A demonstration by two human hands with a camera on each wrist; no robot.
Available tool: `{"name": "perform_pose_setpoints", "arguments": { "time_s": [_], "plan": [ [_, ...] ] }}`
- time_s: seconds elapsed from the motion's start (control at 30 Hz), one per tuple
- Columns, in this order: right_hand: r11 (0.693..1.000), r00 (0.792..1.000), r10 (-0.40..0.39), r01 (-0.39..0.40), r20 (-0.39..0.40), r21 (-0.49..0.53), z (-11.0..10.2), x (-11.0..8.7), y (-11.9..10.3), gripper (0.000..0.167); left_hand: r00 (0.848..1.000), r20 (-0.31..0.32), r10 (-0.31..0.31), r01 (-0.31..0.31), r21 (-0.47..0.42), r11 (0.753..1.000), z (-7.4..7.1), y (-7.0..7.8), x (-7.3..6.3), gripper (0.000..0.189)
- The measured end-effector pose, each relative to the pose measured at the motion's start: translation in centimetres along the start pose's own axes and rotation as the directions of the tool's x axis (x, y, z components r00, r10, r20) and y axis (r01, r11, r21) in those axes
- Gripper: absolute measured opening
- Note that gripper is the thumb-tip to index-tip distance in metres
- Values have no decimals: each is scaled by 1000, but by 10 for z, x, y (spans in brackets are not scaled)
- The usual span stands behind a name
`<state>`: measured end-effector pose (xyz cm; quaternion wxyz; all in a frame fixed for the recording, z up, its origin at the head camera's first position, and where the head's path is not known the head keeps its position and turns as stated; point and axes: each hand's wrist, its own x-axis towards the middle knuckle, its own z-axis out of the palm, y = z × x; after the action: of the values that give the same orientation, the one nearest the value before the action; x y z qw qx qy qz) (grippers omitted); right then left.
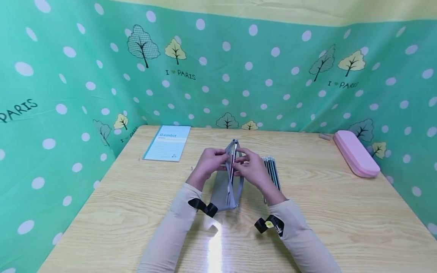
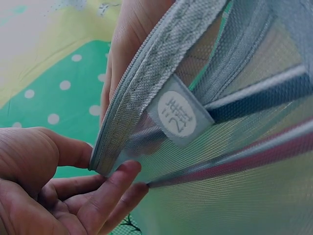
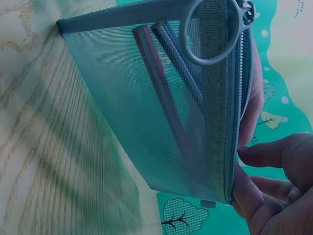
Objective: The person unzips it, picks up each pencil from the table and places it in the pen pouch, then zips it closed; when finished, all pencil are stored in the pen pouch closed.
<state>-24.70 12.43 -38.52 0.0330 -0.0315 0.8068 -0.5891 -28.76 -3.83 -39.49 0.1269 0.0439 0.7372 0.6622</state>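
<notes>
A grey mesh zipper pouch (image 1: 218, 191) stands on its edge with its zipped mouth spread apart. My left hand (image 1: 211, 162) pinches one side of the mouth between thumb and fingers. On the opposite side, my right hand (image 1: 252, 167) pinches the zipper edge. Through the mesh show two slim pencil-like sticks, one reddish (image 3: 164, 88) and one dark (image 3: 178, 61). A small cloth tag (image 2: 181, 111) juts from the seam, and a ring pull (image 3: 184, 36) hangs at the zipper end. Close to my right hand lies a bundle of dark pencils (image 1: 272, 172), partly hidden by my wrist.
On the wooden table (image 1: 112, 212), a light blue notebook (image 1: 166, 146) lies at the back left. A pink pencil case (image 1: 356, 153) is at the back right, beside a small greyish block (image 1: 325, 136). A green dotted curtain (image 1: 211, 87) hangs behind the table.
</notes>
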Motion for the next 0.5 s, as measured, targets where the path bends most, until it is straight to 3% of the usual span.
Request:
{"name": "perform_pose_setpoints", "arguments": {
  "time_s": [0.5],
  "plan": [
    [999,1000,-10,10,1,-32,-4,-2,-5,48,1000,-11,0,0,21,1000,-3,2,-1,36]
  ]
}}
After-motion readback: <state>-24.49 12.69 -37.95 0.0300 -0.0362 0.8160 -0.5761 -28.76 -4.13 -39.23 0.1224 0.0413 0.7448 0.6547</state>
